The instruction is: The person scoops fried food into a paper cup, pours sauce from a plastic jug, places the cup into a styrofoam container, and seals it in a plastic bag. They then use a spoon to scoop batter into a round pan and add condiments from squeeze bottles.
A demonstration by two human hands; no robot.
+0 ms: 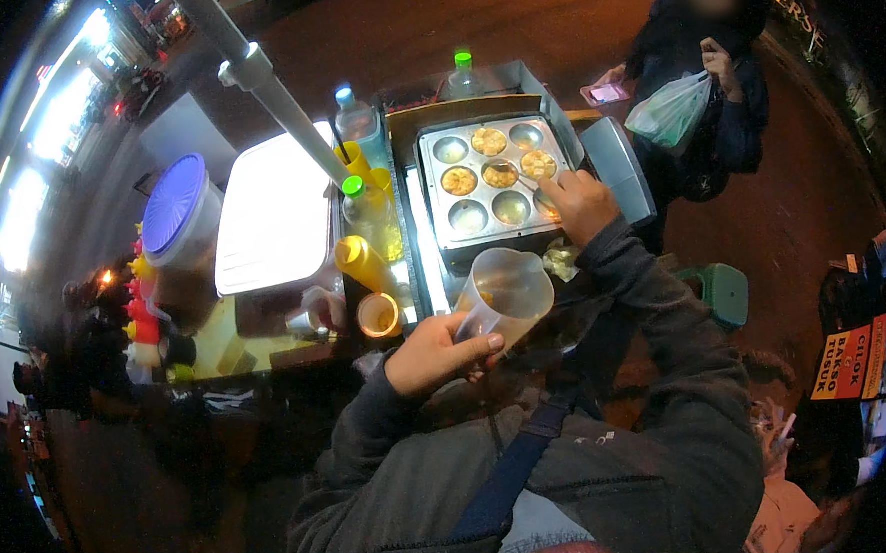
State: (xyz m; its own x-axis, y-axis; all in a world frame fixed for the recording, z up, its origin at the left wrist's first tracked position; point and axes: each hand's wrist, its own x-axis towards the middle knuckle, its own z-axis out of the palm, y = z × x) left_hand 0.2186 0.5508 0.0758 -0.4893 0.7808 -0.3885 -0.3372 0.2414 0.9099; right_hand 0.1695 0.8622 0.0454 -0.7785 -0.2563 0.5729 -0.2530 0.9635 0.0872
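Observation:
My left hand (437,355) is wrapped round a translucent plastic measuring jug (512,291), tilted, with a little yellowish stuff inside. It is just in front of a square metal pan (443,238) with rows of round wells. Closed on a thin metal utensil (520,175), my right hand (582,207) reaches over the pan's right side. The utensil's tip is at the filled centre well (500,174); its exact shape is too small to tell. Several wells hold yellow, lumpy food (459,182). Others look pale and shiny, such as the front middle well (511,208).
Left of the pan stand a green-capped bottle (365,212), a yellow squeeze bottle (362,264), an orange-rimmed cup (378,316), a white lid (274,215) and a purple-lidded tub (174,210). A slanting pole (284,105) crosses above. At the far right a person (698,83) holds a plastic bag and phone.

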